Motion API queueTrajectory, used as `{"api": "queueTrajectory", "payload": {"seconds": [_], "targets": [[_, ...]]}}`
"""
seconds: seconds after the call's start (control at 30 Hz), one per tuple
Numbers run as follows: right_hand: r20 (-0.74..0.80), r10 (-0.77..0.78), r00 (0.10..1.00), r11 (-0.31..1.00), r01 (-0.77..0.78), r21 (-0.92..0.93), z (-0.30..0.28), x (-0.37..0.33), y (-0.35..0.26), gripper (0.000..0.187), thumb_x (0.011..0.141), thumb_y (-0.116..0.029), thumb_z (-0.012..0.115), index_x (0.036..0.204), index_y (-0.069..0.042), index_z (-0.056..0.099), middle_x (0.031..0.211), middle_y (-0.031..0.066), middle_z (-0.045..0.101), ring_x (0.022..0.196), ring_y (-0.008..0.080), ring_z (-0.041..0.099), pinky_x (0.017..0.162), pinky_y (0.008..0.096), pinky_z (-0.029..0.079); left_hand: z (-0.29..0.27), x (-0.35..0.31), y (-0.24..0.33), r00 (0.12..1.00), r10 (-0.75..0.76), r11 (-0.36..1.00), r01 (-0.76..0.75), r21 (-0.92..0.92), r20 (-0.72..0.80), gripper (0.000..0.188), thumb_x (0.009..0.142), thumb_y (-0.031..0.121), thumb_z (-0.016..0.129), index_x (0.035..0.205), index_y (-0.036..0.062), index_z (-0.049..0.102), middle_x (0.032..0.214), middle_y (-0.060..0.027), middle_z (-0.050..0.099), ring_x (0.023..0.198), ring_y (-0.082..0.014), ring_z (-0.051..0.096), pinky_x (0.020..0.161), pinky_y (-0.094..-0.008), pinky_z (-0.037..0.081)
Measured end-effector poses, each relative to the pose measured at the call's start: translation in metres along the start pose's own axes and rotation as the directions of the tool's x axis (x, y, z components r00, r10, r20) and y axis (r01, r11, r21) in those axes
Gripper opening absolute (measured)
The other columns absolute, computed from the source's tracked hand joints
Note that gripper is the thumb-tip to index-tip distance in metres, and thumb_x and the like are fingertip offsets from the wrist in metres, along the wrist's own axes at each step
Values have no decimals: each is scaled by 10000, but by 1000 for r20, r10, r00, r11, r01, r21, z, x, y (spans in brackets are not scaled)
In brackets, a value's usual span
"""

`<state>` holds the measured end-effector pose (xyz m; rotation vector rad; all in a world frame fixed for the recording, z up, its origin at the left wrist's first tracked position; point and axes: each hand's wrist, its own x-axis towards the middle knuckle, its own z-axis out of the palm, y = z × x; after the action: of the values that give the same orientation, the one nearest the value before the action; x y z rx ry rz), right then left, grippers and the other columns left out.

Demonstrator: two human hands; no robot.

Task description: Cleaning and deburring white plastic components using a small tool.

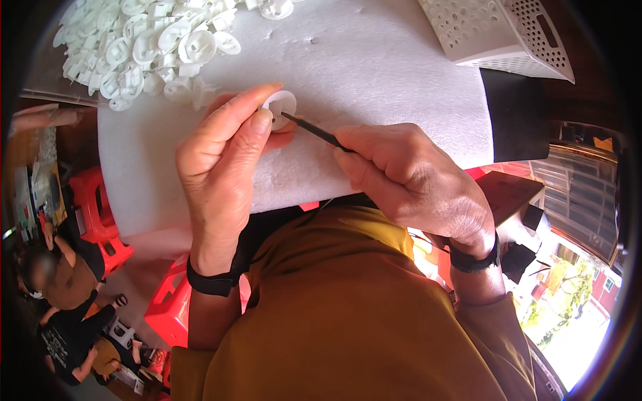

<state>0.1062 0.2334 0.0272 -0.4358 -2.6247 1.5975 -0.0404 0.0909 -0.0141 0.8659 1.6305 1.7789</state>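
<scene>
My left hand (224, 150) pinches a small round white plastic part (283, 100) between thumb and fingertips, raised over the pale padded table top. In my right hand (421, 177) is a thin black pointed tool (314, 131), gripped between thumb and forefinger. The tool's tip reaches the inner face of the white part, near a small dark spot. My fist hides the tool's rear end, so I cannot tell its exact kind. Beyond my left hand, a large heap of similar white plastic parts (144, 50) lies at the far left of the table.
A white perforated plastic basket (478, 30) stands at the far right of the white-covered table (374, 80). Red plastic stools (100, 214) are on the floor to the left. Other people (70, 281) sit farther off at the lower left.
</scene>
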Motion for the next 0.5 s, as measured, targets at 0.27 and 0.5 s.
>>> {"api": "queueTrajectory", "payload": {"seconds": [0.27,0.5], "targets": [[-22,2,1000,980,-7,-200,6,-5,-2,124,889,-54,554,963,42,579,722,187,564,644,361,538,581,403,432,6,0,1,998,35,999,-35,6,-54,209,911,17,585,1099,-54,641,974,-68,597,839,-142,626,758,-265,537],[-127,-91,988,938,42,-345,4,-7,-11,107,828,-33,575,923,16,569,802,185,591,715,387,578,616,435,465,6,-1,2,996,43,998,-47,-53,-79,210,905,8,591,1101,-51,635,986,-64,596,839,-149,634,760,-265,533]]}}
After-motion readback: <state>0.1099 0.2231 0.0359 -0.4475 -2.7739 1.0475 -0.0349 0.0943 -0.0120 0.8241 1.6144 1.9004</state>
